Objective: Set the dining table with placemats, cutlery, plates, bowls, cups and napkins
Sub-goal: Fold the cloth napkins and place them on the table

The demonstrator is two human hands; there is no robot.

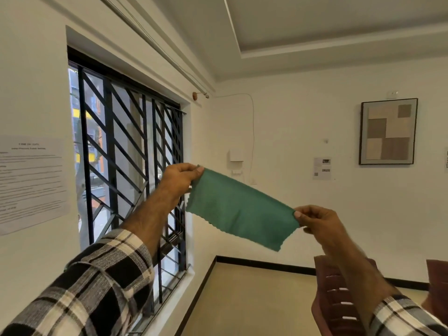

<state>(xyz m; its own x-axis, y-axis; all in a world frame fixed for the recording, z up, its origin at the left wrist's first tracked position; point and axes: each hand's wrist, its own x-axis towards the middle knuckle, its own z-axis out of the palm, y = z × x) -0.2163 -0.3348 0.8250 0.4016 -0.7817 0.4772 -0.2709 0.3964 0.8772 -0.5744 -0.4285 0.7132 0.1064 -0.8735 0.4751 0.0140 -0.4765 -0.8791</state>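
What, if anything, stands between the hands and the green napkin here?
Nothing: the left hand and the right hand each pinch an end of the green napkin, held up in the air. The dining table is out of view.

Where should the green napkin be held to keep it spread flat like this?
By its two upper corners, one from each side. The green napkin hangs stretched in the air between the left hand and the right hand, each pinching a top corner between thumb and fingers. Its lower edge hangs free, so end pinches keep it taut.
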